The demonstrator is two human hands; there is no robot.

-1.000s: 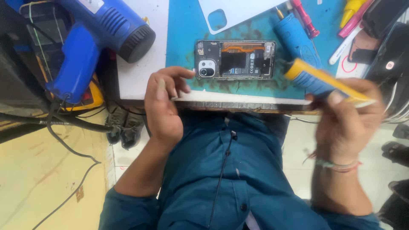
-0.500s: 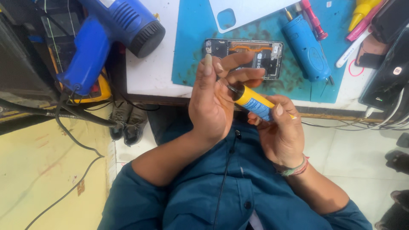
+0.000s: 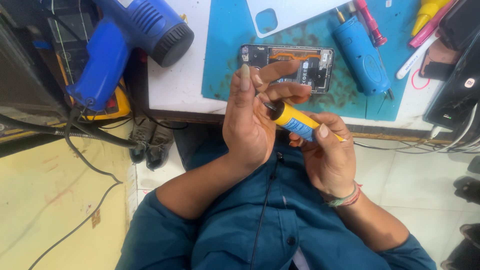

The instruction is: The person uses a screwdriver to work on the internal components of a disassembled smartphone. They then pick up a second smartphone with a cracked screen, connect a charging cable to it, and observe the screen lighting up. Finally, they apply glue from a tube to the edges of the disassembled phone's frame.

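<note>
A white worktable (image 3: 175, 85) fills the upper part of the frame, with a teal work mat (image 3: 227, 55) spread across its middle. On the upper left lies a big blue heat gun (image 3: 130, 40), its black nozzle pointing toward the mat and its handle hanging off the table edge. A white phone back cover (image 3: 290, 12) sits at the top centre of the mat. Just below it lies an opened smartphone (image 3: 287, 67), insides exposed, partly hidden behind the raised fingers. To its right rests a blue cylindrical electric screwdriver (image 3: 361, 52), and a red-handled screwdriver (image 3: 370, 22) lies near its top end.

In the middle of the frame, in front of the table edge, both hands are lifted over the person's blue shirt. The right hand (image 3: 327, 160) is wrapped closed around a yellow-bodied screwdriver (image 3: 295, 121), thumb on top. The left hand (image 3: 250, 125) is half open, palm turned toward the tool, its fingertips pinching at the dark metal tip (image 3: 269, 106) of that screwdriver; whether they grip a separate bit there, I can't make out.
</note>
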